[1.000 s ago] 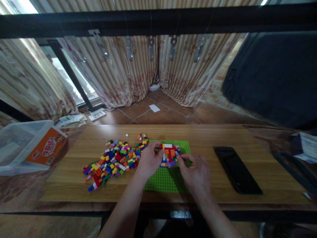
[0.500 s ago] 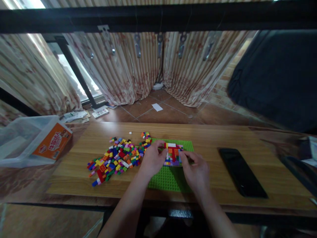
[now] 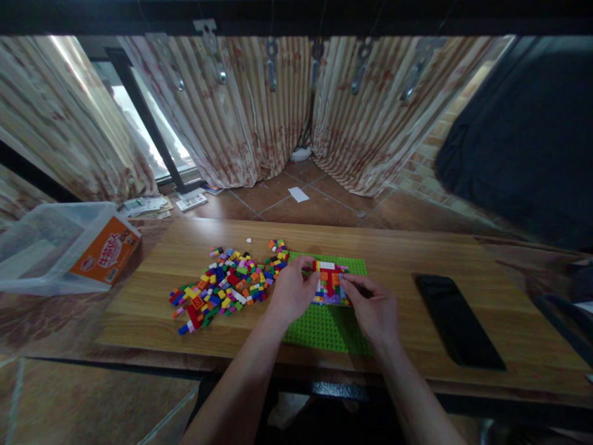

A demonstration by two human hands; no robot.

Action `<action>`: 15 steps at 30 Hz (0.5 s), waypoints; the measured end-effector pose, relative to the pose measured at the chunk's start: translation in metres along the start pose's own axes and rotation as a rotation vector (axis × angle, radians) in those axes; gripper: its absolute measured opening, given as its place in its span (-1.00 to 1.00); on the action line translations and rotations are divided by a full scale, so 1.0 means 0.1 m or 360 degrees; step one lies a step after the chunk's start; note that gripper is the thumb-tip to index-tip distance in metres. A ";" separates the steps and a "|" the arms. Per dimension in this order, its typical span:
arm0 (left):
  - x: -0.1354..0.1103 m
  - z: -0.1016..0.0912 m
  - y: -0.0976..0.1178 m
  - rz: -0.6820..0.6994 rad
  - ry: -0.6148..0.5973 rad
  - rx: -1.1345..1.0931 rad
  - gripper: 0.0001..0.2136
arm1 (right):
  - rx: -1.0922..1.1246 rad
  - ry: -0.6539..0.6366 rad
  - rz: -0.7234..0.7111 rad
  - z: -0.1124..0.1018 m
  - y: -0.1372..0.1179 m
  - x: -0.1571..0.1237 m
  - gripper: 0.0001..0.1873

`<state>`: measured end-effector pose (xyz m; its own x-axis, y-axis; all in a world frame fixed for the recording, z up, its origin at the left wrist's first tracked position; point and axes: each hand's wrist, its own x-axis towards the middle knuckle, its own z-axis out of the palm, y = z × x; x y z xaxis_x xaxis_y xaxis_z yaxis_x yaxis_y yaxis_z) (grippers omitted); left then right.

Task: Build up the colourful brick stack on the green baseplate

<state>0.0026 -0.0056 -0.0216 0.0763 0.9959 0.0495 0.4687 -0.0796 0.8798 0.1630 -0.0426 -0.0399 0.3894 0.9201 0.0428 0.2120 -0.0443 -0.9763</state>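
Brickwork [image 3: 324, 281]: red bar [image 3: 330, 285] runs front-to-back.

Multicoloured plastic brick panel [image 3: 330, 285] over green studded plastic baseplate [image 3: 319, 330]: Condition and Position

The baseplate is rectangular and lies flat, studs up, on the wood-grain worktop [image 3: 389, 250]. It is located roughly midway between the worktop's left and right edges; its near edge sits close to the worktop's near edge. The near half is bare and partly shadowed.

The panel is roughly rectangular and positioned over the baseplate's far half. A red T-shaped section divides orange areas at centre. A white strip [image 3: 327, 266] runs along the far edge; purple shows at the near edge. The left and right margins are partly hidden. Seating on the studs cannot be confirmed.
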 end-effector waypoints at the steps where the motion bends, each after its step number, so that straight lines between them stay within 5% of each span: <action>1: 0.00 0.00 0.00 0.0002 0.0006 0.0005 -0.76 | -0.0028 -0.0004 -0.0021 0.00 0.00 -0.01 -0.73; 9: -0.02 -0.01 0.04 -0.0012 0.0012 0.0004 -0.78 | -0.0254 0.0055 -0.0383 0.01 0.03 -0.10 -0.72; 15: -0.02 -0.03 0.08 -0.0001 -0.0035 0.0045 -0.76 | -0.0202 0.0037 -0.0384 -0.03 0.04 -0.10 -0.73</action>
<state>0.0037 -0.0084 -0.0136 0.0952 0.9947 0.0384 0.4932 -0.0806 0.8662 0.1624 -0.0527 -0.0435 0.3342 0.9009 0.2770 0.4113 0.1251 -0.9029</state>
